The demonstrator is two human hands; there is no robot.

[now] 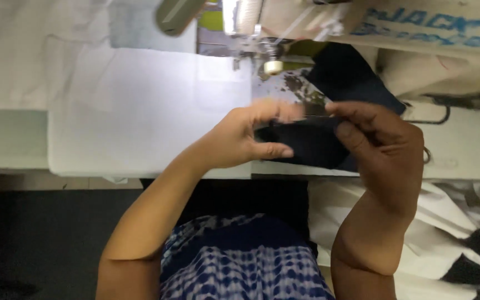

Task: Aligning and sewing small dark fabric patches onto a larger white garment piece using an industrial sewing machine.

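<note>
My left hand and my right hand are raised in front of a sewing machine. Both pinch the top edge of a piece of dark navy fabric between thumb and fingers, holding it stretched between them. More of the dark fabric trails back under the machine's arm, near the needle area. The hands sit just in front of the shiny needle plate.
A white table extension lies to the left of the machine. The machine's white bed runs to the right. White and dark cloth pieces are piled at lower right. My lap shows blue patterned clothing.
</note>
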